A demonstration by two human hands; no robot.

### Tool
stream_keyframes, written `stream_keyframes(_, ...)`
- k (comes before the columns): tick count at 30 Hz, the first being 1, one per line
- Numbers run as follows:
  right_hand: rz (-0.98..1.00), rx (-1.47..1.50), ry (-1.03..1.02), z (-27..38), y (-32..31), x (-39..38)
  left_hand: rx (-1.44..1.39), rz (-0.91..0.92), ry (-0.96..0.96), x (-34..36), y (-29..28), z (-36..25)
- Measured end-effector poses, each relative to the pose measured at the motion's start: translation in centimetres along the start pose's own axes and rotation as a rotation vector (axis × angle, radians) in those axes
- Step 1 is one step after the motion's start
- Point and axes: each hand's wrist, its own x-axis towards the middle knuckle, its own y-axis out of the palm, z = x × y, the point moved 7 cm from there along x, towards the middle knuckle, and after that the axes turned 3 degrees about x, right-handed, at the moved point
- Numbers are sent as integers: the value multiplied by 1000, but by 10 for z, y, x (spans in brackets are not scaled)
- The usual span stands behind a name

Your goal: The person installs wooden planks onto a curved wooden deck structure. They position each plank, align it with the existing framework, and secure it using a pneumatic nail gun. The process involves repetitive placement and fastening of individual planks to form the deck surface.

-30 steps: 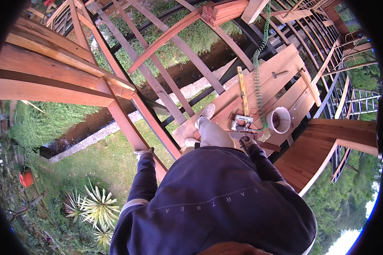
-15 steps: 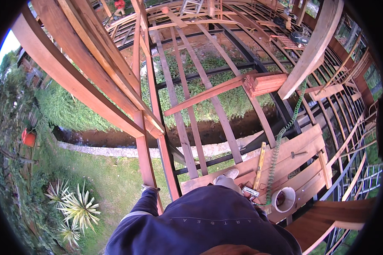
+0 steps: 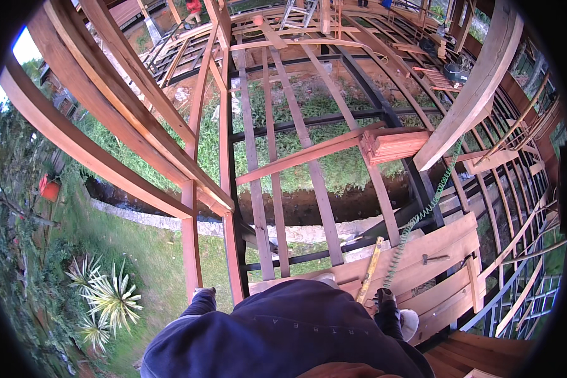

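My left hand [image 3: 204, 292] is closed round the near part of a reddish upright wooden beam [image 3: 192, 252] at the left; the sleeve hides part of the grip. A second beam [image 3: 233, 258] stands just right of it. My right hand [image 3: 384, 295] is low over the planks, dark and curled, at the near end of a green coiled hose [image 3: 414, 222]. What it holds is too dark to make out. Beside it lies a yellow spirit level [image 3: 371, 269]. A white bucket [image 3: 409, 324] is partly hidden behind my right forearm.
Loose planks [image 3: 444, 249] form a platform on the right, with a hammer [image 3: 435, 258] on it. Open joists [image 3: 318, 189] span a ditch and greenery ahead. Cut boards [image 3: 394, 145] are stacked by a leaning post [image 3: 475, 94]. A ladder [image 3: 298, 14] and a person [image 3: 193, 11] are far off.
My view has shifted, and my body leans further over the planks. My right hand and forearm have come into clearer view beside the level; the silver tool seen there earlier no longer shows.
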Motion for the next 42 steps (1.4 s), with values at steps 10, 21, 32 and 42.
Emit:
stream_keyframes(10,130,-527,-355,-112,-65,43,163,193,717,-61,45,-172)
stream_keyframes(21,-80,177,216,-100,-48,-31,-250,421,938,-181,5,-322)
stream_keyframes(32,-78,15,186,-111,-35,-13,133,382,1058,-210,47,-459)
stream_keyframes(42,21,-430,-15,16,-23,119,400,315,1082,-206,6,-544)
